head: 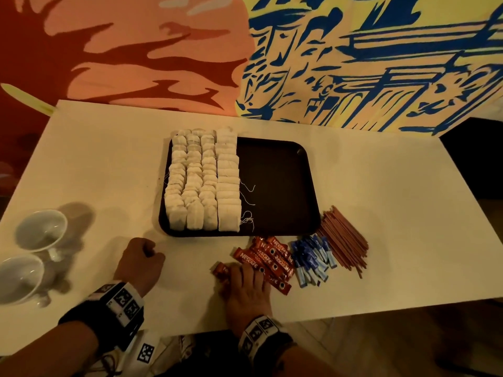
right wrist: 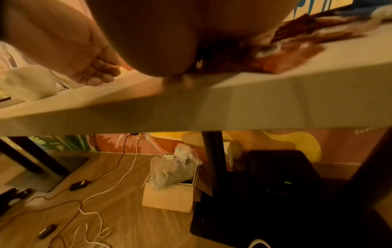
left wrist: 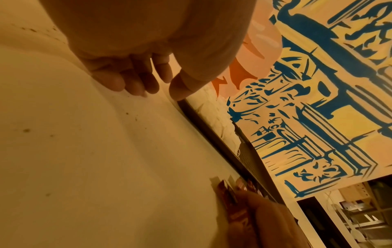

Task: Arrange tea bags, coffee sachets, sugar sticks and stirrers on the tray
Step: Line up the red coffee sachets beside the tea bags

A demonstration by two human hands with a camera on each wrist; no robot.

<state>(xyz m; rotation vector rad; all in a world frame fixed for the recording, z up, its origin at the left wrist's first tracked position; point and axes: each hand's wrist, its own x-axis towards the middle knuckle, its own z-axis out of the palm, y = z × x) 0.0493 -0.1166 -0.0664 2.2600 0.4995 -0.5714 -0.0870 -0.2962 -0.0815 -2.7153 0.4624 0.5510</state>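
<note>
A dark tray [head: 275, 186] sits mid-table, its left half filled with rows of white tea bags [head: 202, 180] and its right half bare. In front of it lie red coffee sachets [head: 275, 254], blue sugar sticks [head: 313, 259] and brown stirrers [head: 344, 240]. My right hand [head: 246, 278] is down on the near end of the sachet pile, fingers curled over a few sachets, one end sticking out to the left. My left hand [head: 144, 254] rests on the table left of it, loosely curled and holding nothing. The left wrist view shows its relaxed fingers [left wrist: 140, 83] near the tray rim [left wrist: 212, 132].
Two white cups [head: 40, 229] [head: 19, 276] lie at the table's left front. The table's front edge [right wrist: 212, 107] runs just under my right wrist. Boxes, a bag and cables lie on the floor below. A painted wall stands behind the table.
</note>
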